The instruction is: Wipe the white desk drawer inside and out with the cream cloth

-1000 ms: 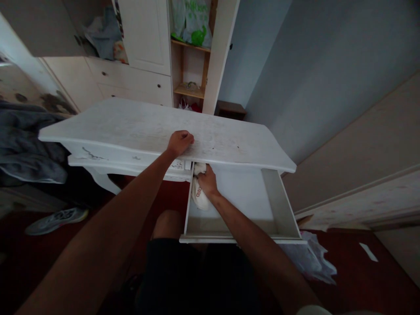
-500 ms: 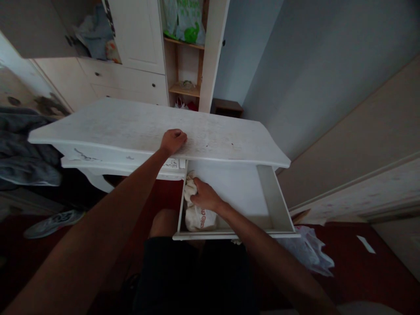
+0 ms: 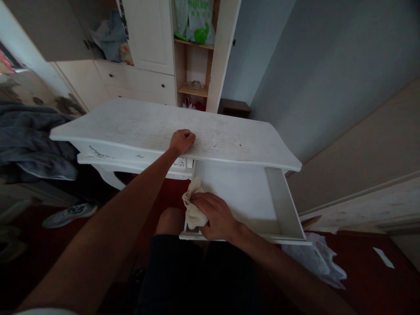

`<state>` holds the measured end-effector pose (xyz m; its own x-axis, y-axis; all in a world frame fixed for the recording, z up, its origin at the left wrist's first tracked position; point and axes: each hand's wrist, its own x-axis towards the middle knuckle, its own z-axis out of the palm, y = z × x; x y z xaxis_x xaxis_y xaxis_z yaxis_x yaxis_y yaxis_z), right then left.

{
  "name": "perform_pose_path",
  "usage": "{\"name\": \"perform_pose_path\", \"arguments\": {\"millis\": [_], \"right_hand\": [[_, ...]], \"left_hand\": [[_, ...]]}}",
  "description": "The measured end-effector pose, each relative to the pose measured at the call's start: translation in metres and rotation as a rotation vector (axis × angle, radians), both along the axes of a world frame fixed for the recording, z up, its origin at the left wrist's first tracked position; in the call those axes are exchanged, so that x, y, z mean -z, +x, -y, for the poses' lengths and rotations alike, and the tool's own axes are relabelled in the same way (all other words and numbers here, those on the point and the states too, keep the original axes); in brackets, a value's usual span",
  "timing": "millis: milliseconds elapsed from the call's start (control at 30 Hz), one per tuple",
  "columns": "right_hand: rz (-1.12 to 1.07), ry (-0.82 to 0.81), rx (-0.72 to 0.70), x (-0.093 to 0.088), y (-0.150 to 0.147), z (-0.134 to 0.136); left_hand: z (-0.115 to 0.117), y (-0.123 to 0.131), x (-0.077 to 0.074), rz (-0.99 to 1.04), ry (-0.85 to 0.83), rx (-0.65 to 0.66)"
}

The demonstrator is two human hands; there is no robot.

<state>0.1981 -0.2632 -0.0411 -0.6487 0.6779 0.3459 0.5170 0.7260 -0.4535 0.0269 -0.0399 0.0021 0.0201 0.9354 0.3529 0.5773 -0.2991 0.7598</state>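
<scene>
My right hand (image 3: 215,215) is wrapped round a cream cloth (image 3: 194,214) at the left side of the pulled-out drawer (image 3: 241,186). The cloth is bunched up over the drawer's left wall near its front corner, and part of it is hidden by my fingers. On the worn white desk top (image 3: 147,124) rests my left hand (image 3: 183,141), curled into a loose fist with nothing visible in it. It lies close to the desk's front edge, just left of the drawer.
Behind the desk stands a white cabinet (image 3: 149,41) with open doors and bags on its shelves. Grey fabric (image 3: 36,140) hangs at the left, above a sneaker (image 3: 70,214) on the red floor. A plastic bag (image 3: 315,258) lies right of the drawer.
My right hand has moved toward the drawer's front with the cloth, lifting and bunching it over the left wall. The left hand stays on the desk. The view has shifted slightly.
</scene>
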Motion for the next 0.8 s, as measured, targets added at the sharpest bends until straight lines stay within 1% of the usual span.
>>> {"name": "perform_pose_path", "arguments": {"millis": [100, 167, 233, 300, 367, 467, 600, 700, 800], "right_hand": [[0.12, 0.146, -0.303, -0.005, 0.0, 0.002], [0.226, 0.237, -0.444, -0.01, -0.002, -0.004], [0.301, 0.317, -0.519, -0.013, -0.005, -0.013], [0.352, 0.382, -0.538, -0.013, -0.006, -0.026], [0.403, 0.415, -0.481, -0.012, -0.005, -0.041], [0.451, 0.396, -0.292, -0.012, -0.002, -0.064], [0.415, 0.373, -0.059, -0.006, 0.003, -0.089], [0.402, 0.375, 0.049, 0.004, 0.006, -0.094], [0.414, 0.372, 0.12, 0.013, 0.01, -0.089]], "left_hand": [[0.0, 0.0, 0.0, -0.015, -0.003, -0.001], [0.0, 0.0, 0.001, -0.013, -0.003, 0.004], [0.0, -0.001, 0.001, -0.007, 0.0, 0.007], [0.0, -0.001, 0.001, -0.007, 0.001, 0.002], [0.0, -0.001, 0.001, -0.015, 0.002, -0.001], [0.0, -0.001, 0.001, -0.023, 0.017, 0.004], [0.0, -0.001, 0.001, -0.017, 0.029, 0.008], [0.0, -0.001, 0.001, -0.017, 0.029, 0.009], [0.0, -0.001, 0.0, -0.004, 0.014, 0.019]]}}
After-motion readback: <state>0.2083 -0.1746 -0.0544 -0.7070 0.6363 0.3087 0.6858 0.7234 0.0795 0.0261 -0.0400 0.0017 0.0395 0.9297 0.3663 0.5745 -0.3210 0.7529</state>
